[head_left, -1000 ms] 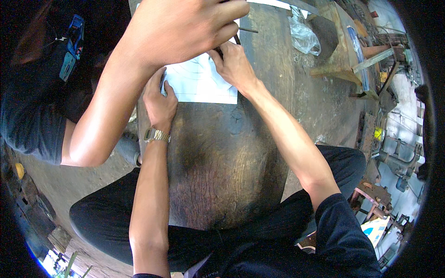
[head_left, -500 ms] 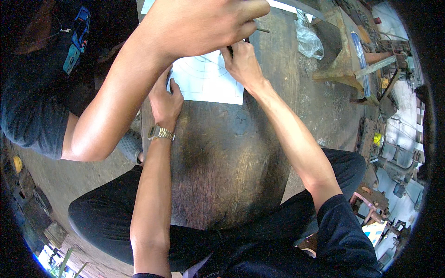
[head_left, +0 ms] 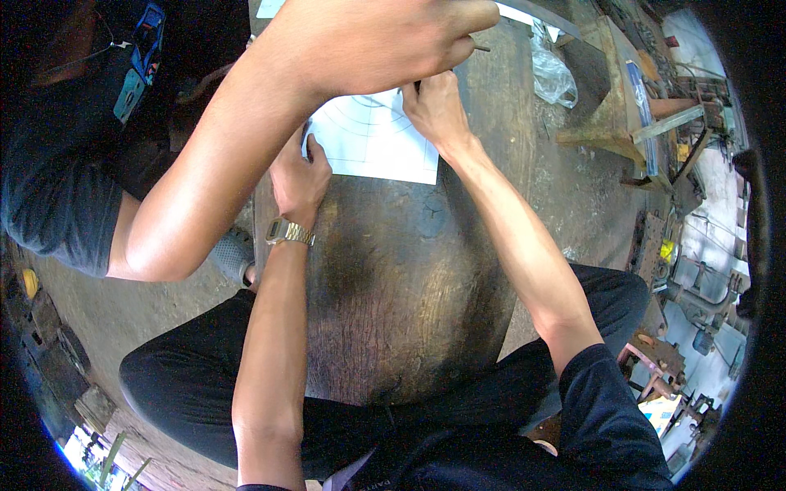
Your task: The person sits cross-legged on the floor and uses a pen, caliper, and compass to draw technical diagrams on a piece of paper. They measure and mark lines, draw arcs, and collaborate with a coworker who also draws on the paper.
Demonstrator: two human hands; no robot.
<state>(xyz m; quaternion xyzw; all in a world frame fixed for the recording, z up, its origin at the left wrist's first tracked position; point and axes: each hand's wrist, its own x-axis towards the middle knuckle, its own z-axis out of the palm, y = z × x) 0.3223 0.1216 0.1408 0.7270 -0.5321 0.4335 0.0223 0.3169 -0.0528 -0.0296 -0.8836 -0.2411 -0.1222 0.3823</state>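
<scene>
A white sheet of paper [head_left: 393,155] with thin curved and straight drawn lines lies on the worn wooden board. At its left edge rests my left hand [head_left: 301,176], thumb apart from the fingers, whose tips are hidden behind another person's forearm. My right hand [head_left: 438,110] is closed at the sheet's right side, around something dark that I cannot make out. A person at the left reaches across above both my hands. That person's hand [head_left: 409,41] is closed, and a thin dark rod [head_left: 481,49] sticks out from it.
The dark wooden board [head_left: 393,286] stretches between my legs. A clear plastic bag [head_left: 553,78] lies beyond its right edge. Farther right stand a wooden stand [head_left: 610,123] and metal workshop parts. The other person's shoe [head_left: 233,255] is left of the board.
The other person's hand has shifted right above the sheet, along with the thin rod. The whole view has moved slightly; my hands stay at the paper's two sides.
</scene>
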